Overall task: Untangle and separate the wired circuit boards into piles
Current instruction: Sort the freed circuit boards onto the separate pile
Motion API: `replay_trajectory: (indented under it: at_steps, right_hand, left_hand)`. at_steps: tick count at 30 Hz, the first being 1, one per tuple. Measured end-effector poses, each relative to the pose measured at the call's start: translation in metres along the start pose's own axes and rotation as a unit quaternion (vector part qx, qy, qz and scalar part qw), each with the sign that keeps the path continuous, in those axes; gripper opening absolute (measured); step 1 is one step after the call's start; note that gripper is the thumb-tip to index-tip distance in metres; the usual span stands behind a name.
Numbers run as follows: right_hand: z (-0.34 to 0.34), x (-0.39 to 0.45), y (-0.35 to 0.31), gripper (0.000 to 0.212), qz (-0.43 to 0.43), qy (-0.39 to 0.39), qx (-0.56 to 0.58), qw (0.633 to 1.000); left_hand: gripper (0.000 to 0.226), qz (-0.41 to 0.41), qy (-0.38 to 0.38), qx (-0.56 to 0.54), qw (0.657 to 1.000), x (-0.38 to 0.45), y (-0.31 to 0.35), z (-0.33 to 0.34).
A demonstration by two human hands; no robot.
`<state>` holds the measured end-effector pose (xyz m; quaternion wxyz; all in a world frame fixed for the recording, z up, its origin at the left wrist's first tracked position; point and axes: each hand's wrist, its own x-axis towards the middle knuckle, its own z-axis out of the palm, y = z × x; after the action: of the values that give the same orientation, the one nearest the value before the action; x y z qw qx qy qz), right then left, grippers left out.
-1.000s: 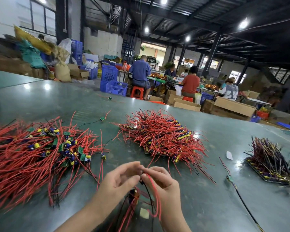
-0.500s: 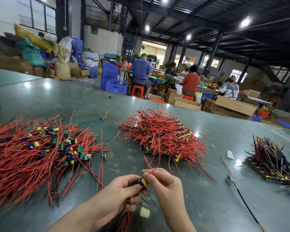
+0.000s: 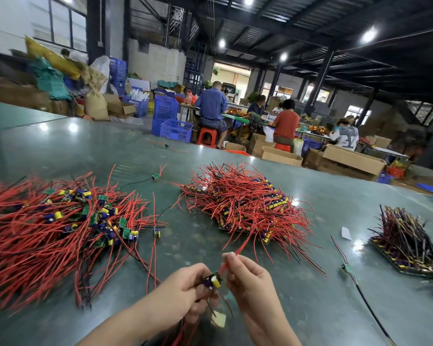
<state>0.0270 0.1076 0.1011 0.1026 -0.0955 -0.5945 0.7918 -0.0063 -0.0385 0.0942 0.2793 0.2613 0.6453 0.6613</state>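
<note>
On the green desk (image 3: 310, 308) we note a tangled red-wire pile (image 3: 48, 233) at the left edge. At the near edge, left hand (image 3: 183, 293) grips a small circuit board (image 3: 213, 280); right hand (image 3: 248, 283) pinches its red wire (image 3: 238, 250). A sorted pile (image 3: 245, 206) lies mid-desk, a darker pile (image 3: 408, 243) at the right edge. Beyond the far edge, seated workers (image 3: 211, 108), blue crates (image 3: 176, 129), cardboard boxes (image 3: 353, 161).

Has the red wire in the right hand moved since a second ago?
Yes. The red wire now sticks up toward the middle pile; earlier it hung below the hands.
</note>
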Motion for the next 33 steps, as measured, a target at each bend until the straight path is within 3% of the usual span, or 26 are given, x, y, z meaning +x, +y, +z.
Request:
replay_trajectory:
  at_steps: [3, 6, 8, 12, 17, 22, 25, 27, 31, 33]
  right_hand:
    - [0.0, -0.001, -0.002, 0.019, 0.038, 0.009, 0.072, 0.997]
    - [-0.003, 0.0, -0.005, 0.003, -0.026, 0.078, -0.011, 0.997]
    - [-0.008, 0.003, -0.006, 0.01, -0.078, 0.118, -0.052, 0.989]
    - [-0.017, 0.004, -0.012, 0.01, -0.074, 0.166, -0.011, 0.983]
    - [-0.026, 0.007, -0.015, 0.009, -0.086, 0.227, -0.018, 0.97]
    - [-0.027, 0.007, -0.016, 0.009, -0.08, 0.234, -0.003, 0.969]
    - [-0.028, 0.008, -0.012, 0.005, -0.109, 0.276, -0.05, 0.954]
    - [-0.03, 0.008, -0.012, 0.002, -0.121, 0.3, -0.054, 0.945]
    - [-0.031, 0.007, -0.017, 0.012, -0.064, 0.283, 0.03, 0.956]
    - [-0.03, 0.007, -0.021, 0.007, -0.016, 0.239, 0.121, 0.963]
  left_hand:
    - [0.017, -0.003, -0.006, 0.021, 1.0, 0.0, 0.004, -0.001]
    - [0.018, 0.008, 0.017, 0.053, 0.998, 0.001, 0.004, -0.003]
    - [0.019, 0.022, 0.042, 0.073, 0.996, 0.001, 0.002, -0.004]
    - [0.023, 0.084, 0.098, 0.168, 0.977, -0.001, -0.001, -0.007]
    - [0.015, 0.159, 0.158, 0.381, 0.897, -0.003, -0.007, -0.011]
    - [0.014, 0.181, 0.195, 0.492, 0.829, -0.009, -0.002, -0.009]
    - [0.013, 0.234, 0.201, 0.559, 0.769, -0.011, 0.002, -0.008]
    - [0.014, 0.249, 0.203, 0.576, 0.752, -0.01, 0.002, -0.007]
    - [0.013, 0.235, 0.203, 0.567, 0.763, -0.012, 0.003, -0.004]
    - [0.013, 0.218, 0.211, 0.535, 0.789, -0.012, 0.002, -0.003]
